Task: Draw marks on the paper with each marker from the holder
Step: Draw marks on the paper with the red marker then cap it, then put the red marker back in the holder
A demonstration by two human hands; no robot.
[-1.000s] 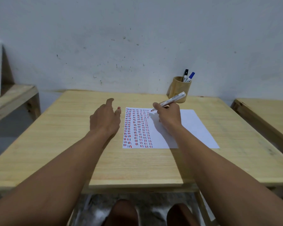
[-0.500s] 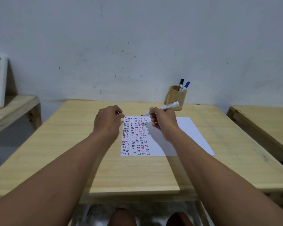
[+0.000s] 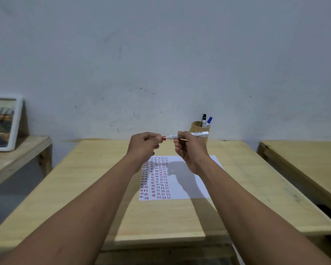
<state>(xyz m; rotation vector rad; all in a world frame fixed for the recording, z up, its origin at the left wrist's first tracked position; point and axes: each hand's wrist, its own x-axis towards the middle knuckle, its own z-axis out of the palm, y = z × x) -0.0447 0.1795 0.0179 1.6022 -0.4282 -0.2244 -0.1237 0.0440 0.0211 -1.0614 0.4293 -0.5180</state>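
The bench (image 3: 80,188) holds the paper (image 3: 197,188), with rows of red and blue marks down its left part. At the back stands the holder (image 3: 198,129), with a black and a blue marker still in it.

Both hands are up above the paper. The right hand (image 3: 189,150) has its fingers closed around the marker (image 3: 187,135), which lies level and points left. The left hand (image 3: 143,144) pinches the red cap (image 3: 163,138) just in front of the tip. It looks not quite on, but the gap is too small to be sure.

To do this well, keep the marker still and straight. Line the cap up with the tip. Then push it on until it sits tight.
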